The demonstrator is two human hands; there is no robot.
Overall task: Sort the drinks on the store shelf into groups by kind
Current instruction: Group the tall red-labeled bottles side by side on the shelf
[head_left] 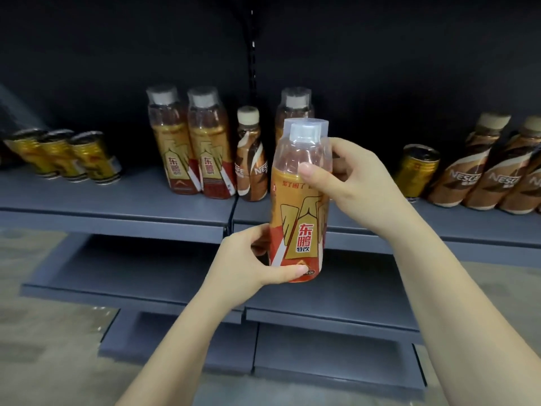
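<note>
Both hands grip one 东鹏特饮 bottle (298, 200): left hand (248, 259) at base, right hand (351, 177) at shoulder. Nescafé bottles (480, 177) on shelf (117, 197).

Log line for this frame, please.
left hand: bottle base | right hand: neck | energy-drink bottle: held off shelf

A dark back panel (117, 39) is seen at the far top, split by a slotted upright (251, 54) set just right of centre. Lower down, two grey-blue lower shelves are stepped out towards the near side: a middle shelf (117, 273) and, below it, a bottom shelf (175, 341). Each is made of two boards joined near the centre, with a seam between them. A pale speckled floor (44, 332) is seen at the left and under the bottom shelf; it is blurred.
</note>
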